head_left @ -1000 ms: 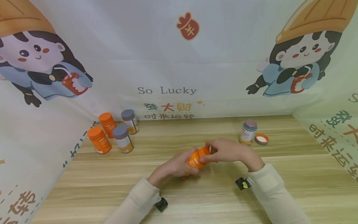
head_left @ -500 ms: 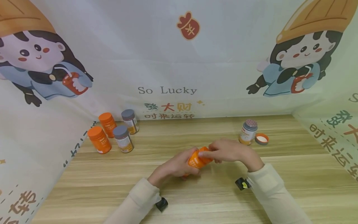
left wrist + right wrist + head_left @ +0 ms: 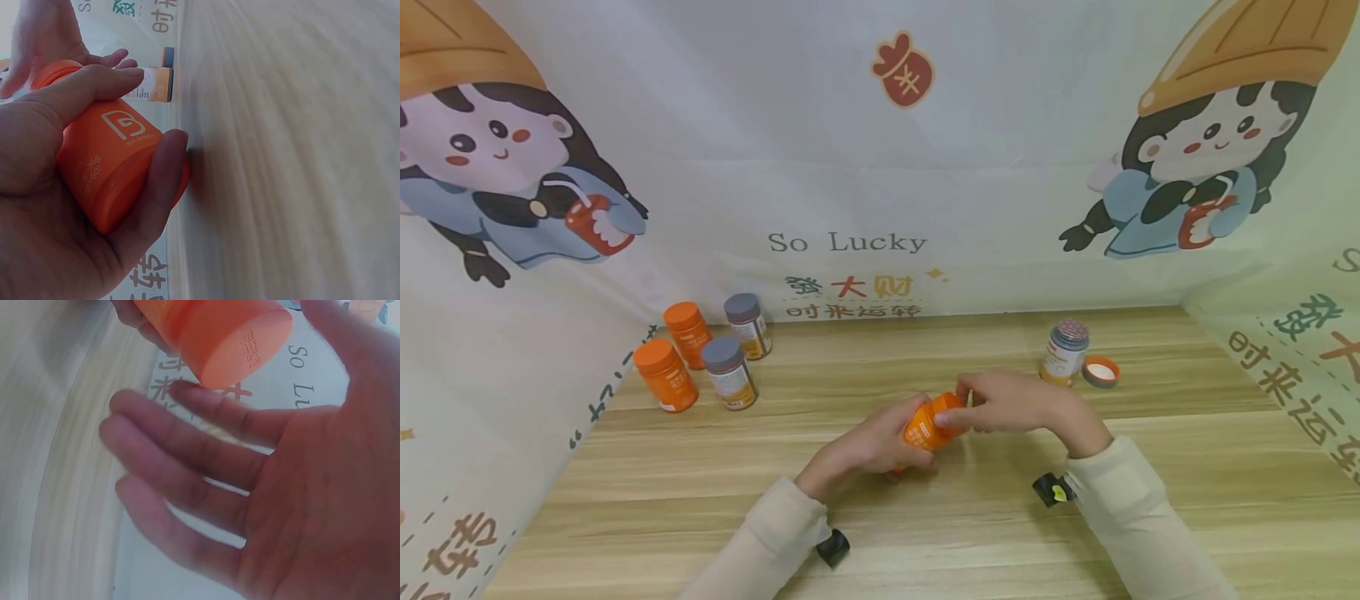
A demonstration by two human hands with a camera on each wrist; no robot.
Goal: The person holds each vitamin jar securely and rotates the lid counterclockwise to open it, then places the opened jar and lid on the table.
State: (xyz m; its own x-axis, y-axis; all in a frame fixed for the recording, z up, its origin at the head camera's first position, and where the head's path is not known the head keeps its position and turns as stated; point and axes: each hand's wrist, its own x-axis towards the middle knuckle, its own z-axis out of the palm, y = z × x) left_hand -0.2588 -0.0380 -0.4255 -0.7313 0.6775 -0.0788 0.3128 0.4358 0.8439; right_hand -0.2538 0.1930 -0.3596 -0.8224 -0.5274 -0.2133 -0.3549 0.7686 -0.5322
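Note:
An orange bottle [image 3: 921, 432] with an orange cap [image 3: 948, 406] is held tilted above the wooden table, its cap end up and to the right. My left hand [image 3: 880, 437] grips its body; in the left wrist view the thumb and fingers wrap round the bottle [image 3: 103, 156]. My right hand [image 3: 1018, 404] has thumb and index finger on opposite sides of the cap. In the right wrist view, the other fingers extend loosely below the cap [image 3: 240, 347], whose top has raised lettering. The thumb's tip is cut off there.
At the back right stands a grey bottle [image 3: 1064, 357] with its cap off and a seal on its mouth. Beside it lies an upturned cap [image 3: 1102, 372]. Two orange bottles [image 3: 666, 379] and two grey-capped bottles [image 3: 730, 377] stand at the back left. A printed cloth [image 3: 850, 167] encloses the table [image 3: 880, 533].
My right hand turned round the cap, its thumb going across it, then swung back to its sides. The left hand and the bottle have barely moved.

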